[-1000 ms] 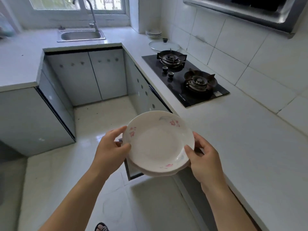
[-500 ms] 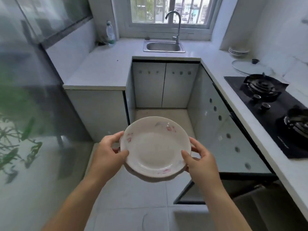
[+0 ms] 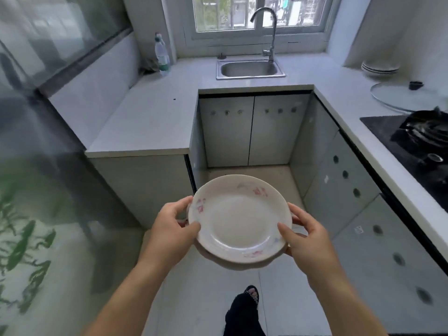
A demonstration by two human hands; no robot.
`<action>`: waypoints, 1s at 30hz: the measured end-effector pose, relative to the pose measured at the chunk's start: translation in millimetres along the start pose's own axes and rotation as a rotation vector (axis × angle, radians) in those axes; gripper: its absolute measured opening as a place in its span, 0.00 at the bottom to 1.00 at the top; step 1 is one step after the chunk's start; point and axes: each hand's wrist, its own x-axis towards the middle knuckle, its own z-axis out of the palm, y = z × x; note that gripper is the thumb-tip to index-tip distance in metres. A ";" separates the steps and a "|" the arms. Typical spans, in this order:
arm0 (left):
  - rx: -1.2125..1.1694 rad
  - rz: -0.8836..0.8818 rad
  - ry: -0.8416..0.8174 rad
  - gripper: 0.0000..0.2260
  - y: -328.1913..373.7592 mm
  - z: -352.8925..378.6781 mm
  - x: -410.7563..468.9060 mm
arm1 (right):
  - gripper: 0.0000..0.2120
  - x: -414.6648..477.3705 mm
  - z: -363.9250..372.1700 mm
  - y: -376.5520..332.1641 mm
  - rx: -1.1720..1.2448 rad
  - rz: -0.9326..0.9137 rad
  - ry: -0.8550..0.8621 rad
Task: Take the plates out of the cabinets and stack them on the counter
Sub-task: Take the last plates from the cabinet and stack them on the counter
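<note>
Sink [image 3: 249, 69] w/ faucet [image 3: 272, 32] under window [image 3: 254, 13], bottle [image 3: 162, 57] at left, lid [image 3: 407, 98] & hob [image 3: 417, 146] right.

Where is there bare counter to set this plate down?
Widest bare patch: the left counter, from the water bottle forward to its front edge. Smaller: the corner between sink and stacked plates. Crowded: the right counter, with glass lid and gas hob.

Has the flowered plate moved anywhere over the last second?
Yes. The plate, gripped by left hand and right hand, swung left, away from the hob, out over the floor.
</note>
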 end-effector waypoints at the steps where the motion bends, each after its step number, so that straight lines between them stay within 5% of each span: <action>1: 0.012 0.010 -0.019 0.26 10.0 11.3 21.5 | 0.21 20.4 -2.9 -3.7 0.006 -0.002 0.028; 30: 0.042 0.152 -0.331 0.25 232.0 181.9 524.4 | 0.20 496.8 7.4 -170.9 -0.001 0.011 0.334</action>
